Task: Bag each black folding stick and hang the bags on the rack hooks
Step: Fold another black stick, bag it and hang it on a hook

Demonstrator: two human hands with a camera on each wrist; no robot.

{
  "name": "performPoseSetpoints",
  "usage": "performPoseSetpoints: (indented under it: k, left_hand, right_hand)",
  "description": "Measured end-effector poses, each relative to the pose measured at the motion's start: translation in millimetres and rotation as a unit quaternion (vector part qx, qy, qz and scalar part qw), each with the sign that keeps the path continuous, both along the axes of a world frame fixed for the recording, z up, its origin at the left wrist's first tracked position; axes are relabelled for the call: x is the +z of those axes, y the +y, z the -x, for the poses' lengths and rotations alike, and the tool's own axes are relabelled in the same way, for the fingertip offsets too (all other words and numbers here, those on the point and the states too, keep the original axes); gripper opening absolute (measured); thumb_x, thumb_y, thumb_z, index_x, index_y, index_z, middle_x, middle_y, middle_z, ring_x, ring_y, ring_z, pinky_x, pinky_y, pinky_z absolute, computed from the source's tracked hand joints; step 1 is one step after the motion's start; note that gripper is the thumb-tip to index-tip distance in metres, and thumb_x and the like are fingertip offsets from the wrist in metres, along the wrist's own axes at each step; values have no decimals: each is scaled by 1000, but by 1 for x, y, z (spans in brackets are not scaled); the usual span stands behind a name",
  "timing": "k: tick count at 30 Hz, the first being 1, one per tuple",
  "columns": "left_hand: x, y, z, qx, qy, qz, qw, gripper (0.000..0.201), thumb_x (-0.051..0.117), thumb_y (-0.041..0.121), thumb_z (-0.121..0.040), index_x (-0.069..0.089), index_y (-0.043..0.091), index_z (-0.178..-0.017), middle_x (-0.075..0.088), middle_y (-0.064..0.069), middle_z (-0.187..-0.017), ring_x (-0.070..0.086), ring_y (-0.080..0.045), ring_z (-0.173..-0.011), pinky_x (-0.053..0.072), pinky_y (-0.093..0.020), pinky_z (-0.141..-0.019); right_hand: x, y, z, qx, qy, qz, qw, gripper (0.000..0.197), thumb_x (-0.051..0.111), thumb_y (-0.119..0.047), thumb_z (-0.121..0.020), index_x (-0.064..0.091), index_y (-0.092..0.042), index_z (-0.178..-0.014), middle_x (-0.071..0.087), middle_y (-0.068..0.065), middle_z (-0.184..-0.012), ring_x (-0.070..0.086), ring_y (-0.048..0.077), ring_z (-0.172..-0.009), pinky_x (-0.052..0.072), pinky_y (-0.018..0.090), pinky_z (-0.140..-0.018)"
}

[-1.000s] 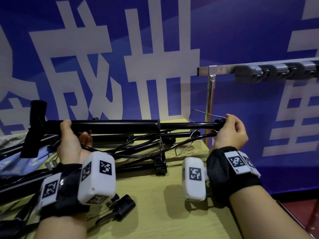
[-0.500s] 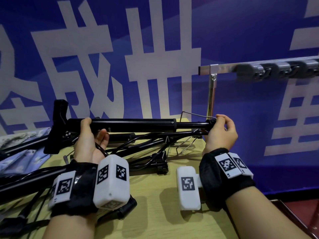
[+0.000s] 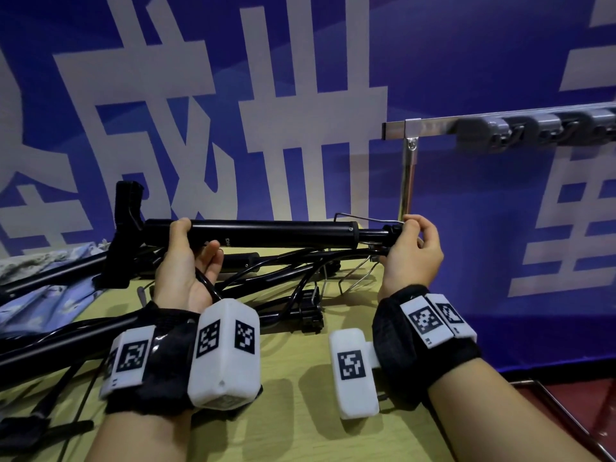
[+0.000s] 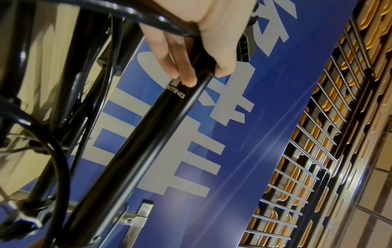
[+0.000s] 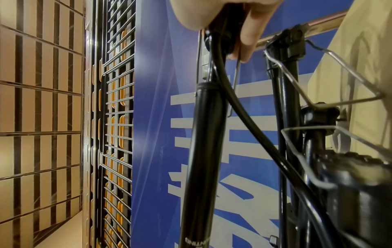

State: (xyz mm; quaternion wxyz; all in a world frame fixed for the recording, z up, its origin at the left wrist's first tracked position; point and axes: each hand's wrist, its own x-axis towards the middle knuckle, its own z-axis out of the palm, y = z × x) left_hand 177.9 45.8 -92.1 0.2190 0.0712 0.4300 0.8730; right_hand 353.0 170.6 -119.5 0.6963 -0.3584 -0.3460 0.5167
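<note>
Head view: you hold one black folding stick (image 3: 253,233) level above the table (image 3: 293,395), your left hand (image 3: 186,261) wrapped around its thick tube near the handle end, thumb over the top and fingers curled beneath. Your right hand (image 3: 411,251) is clenched on the thin end at the right, where a bent wire clip (image 3: 361,217) sticks out. The left wrist view confirms the grasp — fingers (image 4: 184,70) curled round the printed tube.

By the look of it, the job is at an early stage. No stick is bagged as far as these views show, and the dark hooks (image 3: 533,131) on the steel rack (image 3: 408,168) at the far right carry nothing. More black sticks and their cords (image 3: 266,278) lie tangled on the table beneath the held one, so bagging and hanging all appear to be left to do. Pale blue patterned fabric (image 3: 43,295) lies at the far left — possibly the bags, though that cannot be told.

You work at a light wood-grain tabletop. A blue banner (image 3: 466,61) with large white characters fills the backdrop, and the wrist cameras catch a metal wire grille (image 5: 114,117) and slatted panelling beyond it.
</note>
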Motion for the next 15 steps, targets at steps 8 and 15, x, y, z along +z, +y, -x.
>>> performPoseSetpoints:
  k: [8, 15]
  left_hand:
    - [-1, 3, -3, -24, -2, -2, 1000, 32, 63, 36, -86, 51, 14, -106, 59, 3, -77, 58, 0, -40, 48, -13, -44]
    - [-1, 4, -4, -20, -10, -2, 1000, 28, 64, 36, -85, 52, 15, -97, 59, 3, -75, 57, 0, -40, 48, -13, -43]
  right_hand:
    - [1, -5, 2, 10, -2, -6, 1000, 24, 45, -23, -94, 55, -35, -75, 55, -10, -73, 57, 16, -71, 55, 45, -73]
    - [2, -7, 3, 5, 2, -5, 1000, 25, 46, -24, -95, 55, -37, -75, 55, -11, -75, 57, 16, -72, 56, 47, -74]
